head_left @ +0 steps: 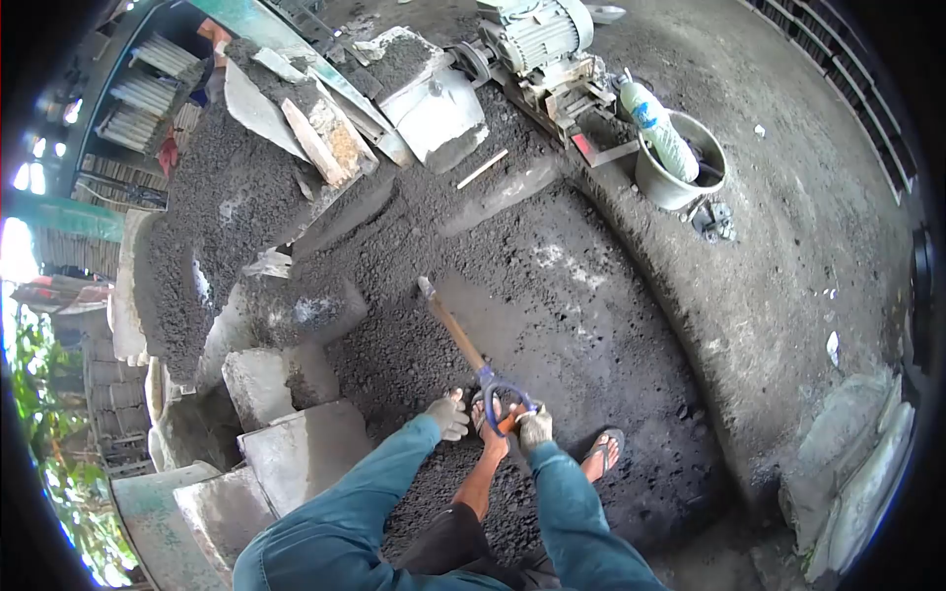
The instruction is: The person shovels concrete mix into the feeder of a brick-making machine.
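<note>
My right hand [535,427], in a pale work glove, is closed on the D-shaped handle of a shovel [455,335]. The handle has a blue frame and an orange grip, and a wooden shaft runs away from me to the dark, crumbly material. No blade can be made out at the shaft's far end. Just left of the handle is my left hand [448,417], also gloved. Its fingers are slightly bent and apart, with nothing visible in them, and it is off the shaft. Dark loose material [394,345] covers the ground around the shovel.
Grey slabs [305,448] and a heap of dark material [217,217] stand at left. An electric motor [542,37] sits at the top. A bucket [680,187] with a plastic bottle [658,126] stands at upper right, sacks [857,473] at lower right. Another person's arm [213,37] shows at upper left.
</note>
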### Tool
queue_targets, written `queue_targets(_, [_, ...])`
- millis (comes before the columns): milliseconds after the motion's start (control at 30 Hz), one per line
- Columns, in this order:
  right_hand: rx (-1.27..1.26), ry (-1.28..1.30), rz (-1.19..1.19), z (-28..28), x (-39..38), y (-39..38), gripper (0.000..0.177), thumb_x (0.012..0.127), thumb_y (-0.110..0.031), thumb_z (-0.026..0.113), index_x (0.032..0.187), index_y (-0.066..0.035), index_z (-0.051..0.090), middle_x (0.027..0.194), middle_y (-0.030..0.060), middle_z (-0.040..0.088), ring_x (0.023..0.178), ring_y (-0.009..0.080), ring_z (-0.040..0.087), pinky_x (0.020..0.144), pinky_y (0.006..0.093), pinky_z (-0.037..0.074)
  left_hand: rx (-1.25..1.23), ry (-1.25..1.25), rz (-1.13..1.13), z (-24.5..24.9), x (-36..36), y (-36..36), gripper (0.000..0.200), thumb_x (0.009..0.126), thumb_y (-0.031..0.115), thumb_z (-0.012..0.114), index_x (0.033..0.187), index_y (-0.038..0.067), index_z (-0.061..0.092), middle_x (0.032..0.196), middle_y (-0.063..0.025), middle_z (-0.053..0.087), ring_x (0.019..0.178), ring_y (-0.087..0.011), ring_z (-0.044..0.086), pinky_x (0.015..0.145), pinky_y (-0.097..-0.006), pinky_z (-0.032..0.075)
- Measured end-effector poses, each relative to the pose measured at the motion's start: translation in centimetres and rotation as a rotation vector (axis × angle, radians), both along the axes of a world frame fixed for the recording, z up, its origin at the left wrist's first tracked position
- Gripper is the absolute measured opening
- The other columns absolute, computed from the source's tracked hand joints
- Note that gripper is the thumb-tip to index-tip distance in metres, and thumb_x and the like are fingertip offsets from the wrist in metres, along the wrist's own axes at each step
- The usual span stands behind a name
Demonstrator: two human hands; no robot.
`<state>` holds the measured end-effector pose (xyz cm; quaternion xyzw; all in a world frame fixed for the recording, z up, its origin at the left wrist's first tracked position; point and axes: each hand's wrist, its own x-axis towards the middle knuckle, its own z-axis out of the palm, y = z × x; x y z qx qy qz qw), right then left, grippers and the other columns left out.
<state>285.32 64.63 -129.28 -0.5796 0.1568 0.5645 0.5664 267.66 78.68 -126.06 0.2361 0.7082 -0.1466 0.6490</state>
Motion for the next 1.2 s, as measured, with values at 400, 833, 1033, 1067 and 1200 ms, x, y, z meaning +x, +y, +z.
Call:
queue_targets(400, [-0.303,-0.076,-0.406,17.7,4.4,-16.8,0.022,0.085,0.001,0.066,0.106,-0.002,0.059,0.076,0.0092,0.063,0.054,0.0203,0.061,0.048,0.0346,0.052,-0.075,-0.396,0.872,-14.2,12.0,-4.1,0.035,0.097,0.047,0.057,0.089,0.013,0.051,0.071,-0.0076,0.055,0.058,-0.0293,0.056,0.054,-0.0508,0.048])
queue_targets(833, [-0.567,-0.276,-0.150,24.1,14.2,-35.9,0.015,0.081,-0.007,0.062,0.095,0.000,0.063,0.067,0.0128,0.063,0.049,0.0259,0.060,0.044,0.0385,0.053,-0.380,-0.280,0.828,1.1,22.4,-31.6,0.019,0.101,0.034,0.048,0.097,0.016,0.050,0.081,-0.0086,0.053,0.064,-0.0311,0.054,0.064,-0.0566,0.048])
queue_targets(1033, [-0.301,-0.306,-0.061,27.2,17.2,-30.0,0.017,0.080,-0.012,0.062,0.091,0.000,0.064,0.066,0.0129,0.063,0.048,0.0269,0.059,0.045,0.0400,0.053,-0.343,-0.738,0.892,14.9,24.3,-32.9,0.028,0.104,0.039,0.039,0.094,0.017,0.052,0.086,-0.0050,0.057,0.075,-0.0274,0.056,0.065,-0.0547,0.048])
queue_targets(1067, [-0.286,-0.293,-0.053,29.0,18.1,-31.9,0.017,0.079,-0.013,0.063,0.090,0.000,0.064,0.066,0.0130,0.063,0.048,0.0271,0.059,0.045,0.0402,0.053,-0.284,-0.828,0.921,18.1,22.6,-34.1,0.030,0.104,0.040,0.037,0.093,0.017,0.052,0.087,-0.0040,0.057,0.077,-0.0266,0.056,0.065,-0.0542,0.047])
queue_targets(1200, [-0.227,-0.286,-0.040,32.1,21.6,-37.5,0.019,0.078,-0.016,0.063,0.088,0.001,0.065,0.065,0.0131,0.063,0.048,0.0278,0.059,0.046,0.0412,0.053,0.068,-0.507,1.063,33.7,22.9,-24.1,0.029,0.094,0.033,0.062,0.082,0.009,0.050,0.065,-0.0073,0.049,0.057,-0.0283,0.052,0.060,-0.0464,0.047])
